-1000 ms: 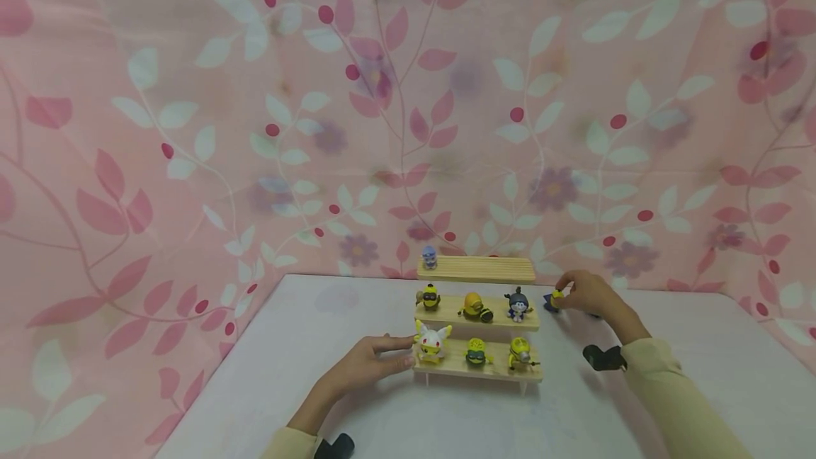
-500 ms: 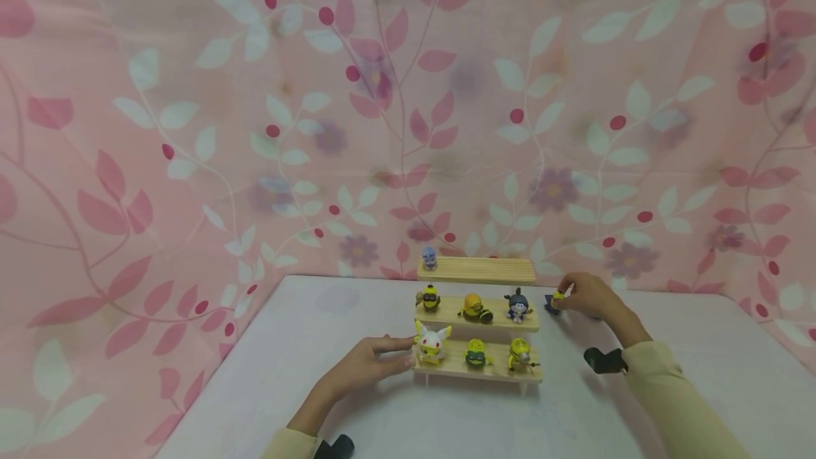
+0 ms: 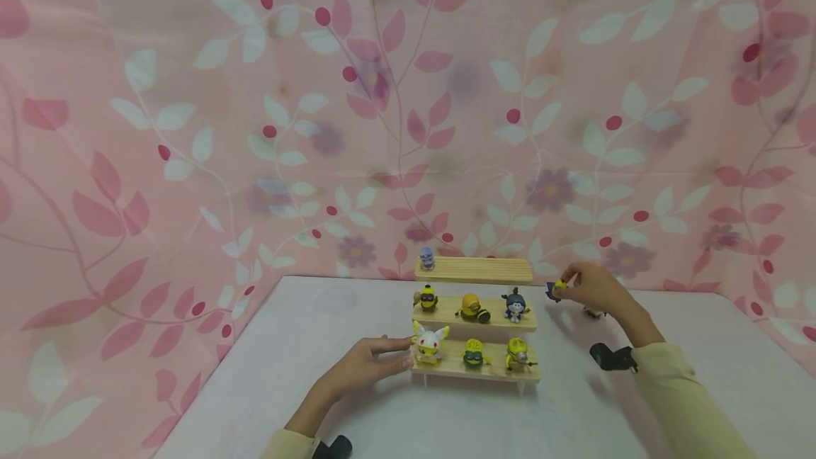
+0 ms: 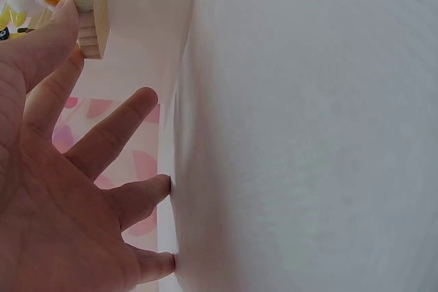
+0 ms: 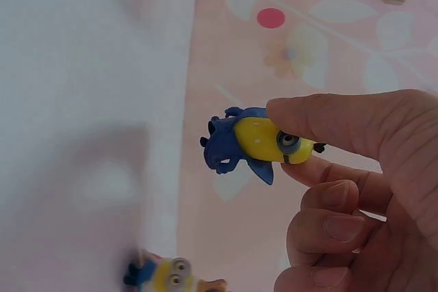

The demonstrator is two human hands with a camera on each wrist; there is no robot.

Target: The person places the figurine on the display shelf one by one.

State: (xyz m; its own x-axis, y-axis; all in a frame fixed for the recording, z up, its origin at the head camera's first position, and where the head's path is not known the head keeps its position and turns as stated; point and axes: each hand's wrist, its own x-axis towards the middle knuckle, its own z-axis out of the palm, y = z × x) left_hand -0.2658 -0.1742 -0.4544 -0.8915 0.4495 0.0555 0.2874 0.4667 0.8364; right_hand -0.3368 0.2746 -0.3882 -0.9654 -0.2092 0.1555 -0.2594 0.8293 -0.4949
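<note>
My right hand [image 3: 594, 290] pinches a small Minion figure [image 5: 256, 140], yellow and blue with a goggle eye, between thumb and forefinger. It is above the table, to the right of a three-tier wooden display stand [image 3: 446, 372]; the other fingers are curled in the right wrist view. My left hand [image 3: 365, 368] holds the left end of the stand's lowest tier, thumb and forefinger on either side of the board [image 4: 94, 15]. Its remaining fingers are spread, two tips at the white tabletop. Beside that thumb stands a yellow figure in a white hood [image 3: 430, 346].
Several figures stand on the lower two tiers, among them a dark-haired one [image 3: 515, 307]. A bluish figure [image 3: 426, 258] is at the top tier's left end. Another Minion figure [image 5: 171, 275] is on the table under my right hand. A pink floral cloth [image 3: 395, 126] hangs behind.
My right hand has lifted the Minion figure off the table and moved slightly up and right, uncovering more of the other figure below. The left hand keeps its place on the stand.
</note>
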